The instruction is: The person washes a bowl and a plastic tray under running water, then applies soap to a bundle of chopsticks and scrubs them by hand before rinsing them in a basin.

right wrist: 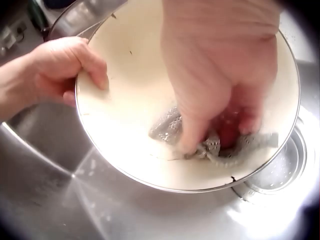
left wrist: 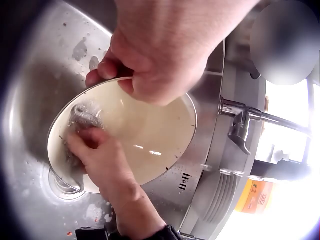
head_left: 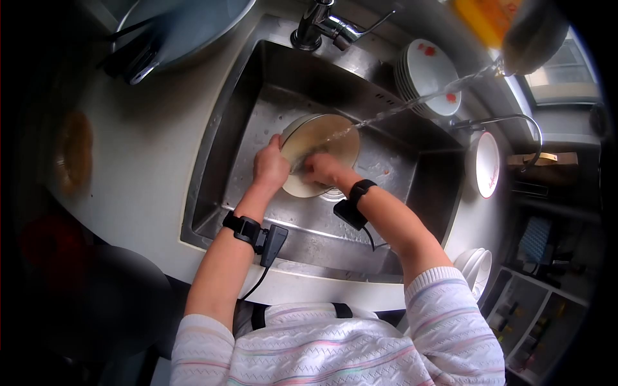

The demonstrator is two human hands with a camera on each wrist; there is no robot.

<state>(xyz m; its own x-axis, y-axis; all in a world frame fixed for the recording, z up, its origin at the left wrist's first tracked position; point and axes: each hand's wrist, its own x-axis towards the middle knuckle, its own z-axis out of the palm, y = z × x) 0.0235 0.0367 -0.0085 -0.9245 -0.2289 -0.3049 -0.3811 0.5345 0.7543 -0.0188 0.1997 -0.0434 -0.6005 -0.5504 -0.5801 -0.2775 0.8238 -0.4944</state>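
Note:
A cream enamel basin (head_left: pixel 341 138) with a thin dark rim is tilted over the floor of the steel sink (head_left: pixel 241 157). My left hand (head_left: pixel 271 166) grips its near left rim, with the thumb inside and the fingers behind. Inside the basin, my right hand (head_left: pixel 325 168) pinches a wet grey mesh scrubbing cloth (right wrist: pixel 169 125) against the wall. In the left wrist view the cloth (left wrist: pixel 86 116) bunches at the fingertips. A thin stream of water (head_left: pixel 418 100) runs into the basin from the upper right. Small dark chips mark the rim.
Behind the sink stands a chrome faucet (head_left: pixel 315 26). Stacked plates (head_left: pixel 430 67) lean at the back right corner, and a white bowl (head_left: pixel 486 164) stands on the right edge. More white bowls (head_left: pixel 476 267) sit nearer. The drain (right wrist: pixel 277 165) lies under the basin. A large pan (head_left: pixel 193 32) occupies the left counter.

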